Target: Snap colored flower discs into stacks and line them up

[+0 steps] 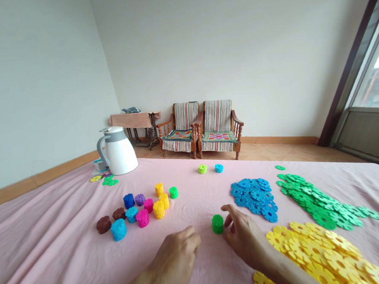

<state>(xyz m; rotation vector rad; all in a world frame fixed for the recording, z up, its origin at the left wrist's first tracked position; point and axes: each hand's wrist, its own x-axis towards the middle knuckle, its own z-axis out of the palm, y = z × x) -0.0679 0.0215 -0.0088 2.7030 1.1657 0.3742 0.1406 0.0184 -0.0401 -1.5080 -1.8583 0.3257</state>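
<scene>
A short upright stack of dark green flower discs (217, 224) stands on the pink cloth between my hands. My right hand (243, 231) is just to its right, index finger stretched out, other fingers bent and apart, with no disc visible in it. To the left of the stack, my left hand (181, 255) rests low with its fingers curled together; its palm side is hidden. Past my right hand lies a loose pile of blue discs (254, 196). Yellow discs (313, 248) spread beside and beneath my right forearm in view, and green discs (317, 202) lie behind them.
Several coloured disc stacks (143, 218) stand on the left. A lime stack (202, 169) and a light blue stack (219, 168) are near the far edge. A white jug (120, 153) stands at the back left, beside loose discs (109, 181). Two chairs (219, 122) are beyond.
</scene>
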